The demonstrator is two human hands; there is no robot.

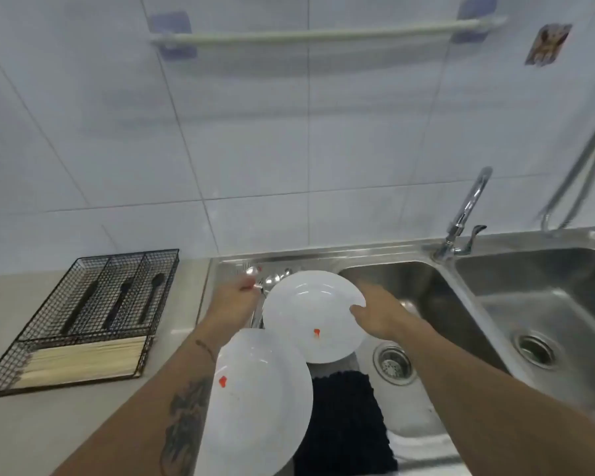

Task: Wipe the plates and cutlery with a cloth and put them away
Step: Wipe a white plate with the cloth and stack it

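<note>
**Mid-chore at a steel sink**

Nearest, dark cloth [344,424] draped over sink edge beside tilted white plate [258,403] with red mark. Farther in, right hand [378,317] grasping rim of second plate [313,316] over drainboard; left hand [236,297] pinching spoon [267,282] among cutlery. Off left on counter, wire organiser [93,314] with dark utensils and chopsticks. Beyond, faucet [464,214], tiled wall.

Faucet [466,214], towel rail [323,35], wall sticker [547,44]

glossy white plates [311,316], brushed steel sink [516,304], nubby dark cloth [342,424]
</note>
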